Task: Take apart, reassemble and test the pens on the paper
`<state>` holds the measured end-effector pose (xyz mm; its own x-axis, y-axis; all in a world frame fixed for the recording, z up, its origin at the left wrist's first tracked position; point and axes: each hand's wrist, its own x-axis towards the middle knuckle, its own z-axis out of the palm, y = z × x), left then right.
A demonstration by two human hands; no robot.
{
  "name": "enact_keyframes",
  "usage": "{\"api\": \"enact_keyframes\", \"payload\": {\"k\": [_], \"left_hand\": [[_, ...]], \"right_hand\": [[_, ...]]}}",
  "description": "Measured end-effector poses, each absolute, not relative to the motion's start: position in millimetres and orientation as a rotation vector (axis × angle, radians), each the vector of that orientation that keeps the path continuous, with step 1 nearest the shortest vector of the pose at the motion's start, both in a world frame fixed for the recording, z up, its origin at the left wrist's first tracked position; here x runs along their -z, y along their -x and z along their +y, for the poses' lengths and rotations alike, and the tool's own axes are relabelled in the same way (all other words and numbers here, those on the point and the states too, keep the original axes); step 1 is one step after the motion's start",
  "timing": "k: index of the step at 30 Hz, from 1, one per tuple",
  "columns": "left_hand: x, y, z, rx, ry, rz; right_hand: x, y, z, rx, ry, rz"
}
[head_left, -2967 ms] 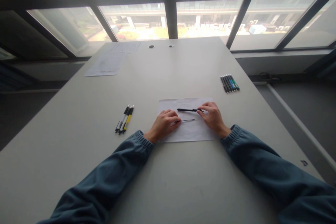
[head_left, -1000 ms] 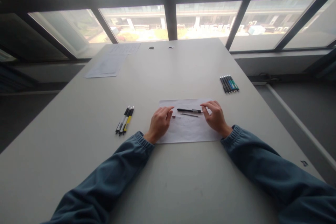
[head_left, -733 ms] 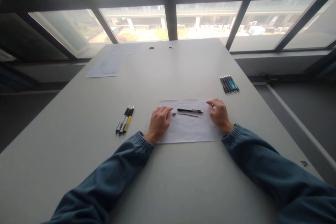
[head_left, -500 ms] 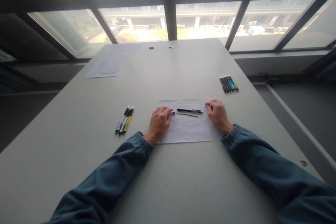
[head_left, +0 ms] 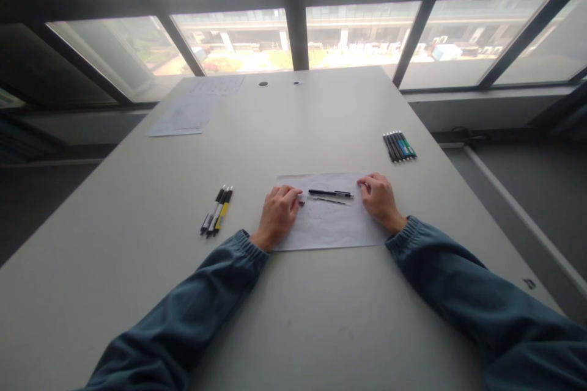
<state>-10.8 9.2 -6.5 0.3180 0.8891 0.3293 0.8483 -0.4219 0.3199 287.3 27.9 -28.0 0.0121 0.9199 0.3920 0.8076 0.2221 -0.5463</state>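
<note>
A white sheet of paper point(head_left: 330, 229) lies between my hands. On it a black click pen point(head_left: 331, 193) rests sideways, and a thin pen refill point(head_left: 331, 201) lies just below it. My left hand point(head_left: 279, 211) rests on the sheet's left edge with bent fingers. A small dark piece point(head_left: 301, 202), too small to name, sits by its thumb and fingertips, and I see no firm grip on it. On the sheet's right edge lies my right hand point(head_left: 378, 198), index finger and thumb apart, near the pen's right end, holding nothing.
Three pens point(head_left: 217, 211), one partly yellow, lie to the left. A row of several pens point(head_left: 400, 146) lies at the back right. Printed papers point(head_left: 183, 113) are at the far left. A small dark object point(head_left: 529, 283) lies near the table's right edge. Windows stand behind.
The small dark piece by my left fingertips sits slightly lower, and the gap between finger and thumb looks a little wider. My right hand, the pen and the refill have stayed in place.
</note>
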Motion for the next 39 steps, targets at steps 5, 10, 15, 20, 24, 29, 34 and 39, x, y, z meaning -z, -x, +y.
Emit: {"api": "enact_keyframes", "payload": {"k": [5,10,15,20,24,29,34,39], "left_hand": [[8.0,11.2,9.9,-0.717,-2.493,1.633],[7.8,11.7,9.7,-0.757,-2.477,1.610],[2.5,11.8,8.8,-0.815,-2.469,1.567],[2.6,11.8,9.4,-0.857,-2.529,1.467],[7.2,11.1,10.5,-0.811,-2.566,1.373],[8.4,10.4,10.2,-0.738,-2.573,1.359],[9.1,11.1,10.0,-0.741,-2.534,1.349],[10.8,11.8,10.4,-0.773,-2.517,1.319]], "right_hand": [[28.1,-287.8,28.1,-0.185,1.598,-1.814],[28.5,-287.8,28.0,-0.170,1.585,-1.816],[28.7,-287.7,28.1,-0.198,1.603,-1.808],[22.0,-286.3,26.8,-0.160,1.521,-1.731],[12.2,-277.8,19.5,-0.153,1.368,-1.810],[7.6,-267.8,9.2,-0.147,1.256,-2.065],[10.0,-267.9,7.7,-0.171,1.210,-2.251],[11.1,-268.2,8.9,-0.186,1.206,-2.348]]}}
